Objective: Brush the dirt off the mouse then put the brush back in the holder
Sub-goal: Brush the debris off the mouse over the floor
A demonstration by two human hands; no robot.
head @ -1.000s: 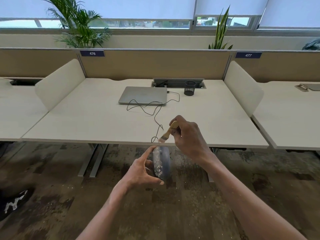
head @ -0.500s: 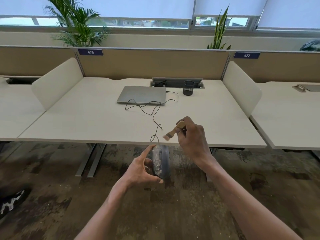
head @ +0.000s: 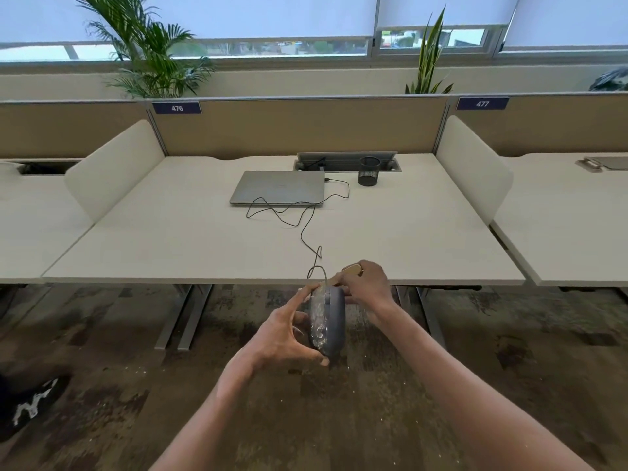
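A dark grey wired mouse [head: 331, 317], speckled with pale dirt on its left side, hangs in the air in front of the desk edge. My left hand [head: 289, 334] grips it between thumb and fingers. My right hand [head: 368, 290] holds a small wooden-handled brush [head: 351, 270], whose bristle end lies at the top of the mouse. The black mesh holder [head: 368, 171] stands at the back of the desk, right of the laptop. The mouse's cable [head: 306, 229] runs across the desk to the laptop.
A shut silver laptop [head: 278, 188] lies at the back middle of the white desk [head: 170, 246]. White side dividers [head: 112, 164] flank the desk. Below is dark patterned carpet with pale specks. A dark shoe [head: 30, 402] shows at the lower left.
My right hand has come down with the brush from above the mouse, so the bristles now lie at the mouse's top. The left hand still holds the mouse.
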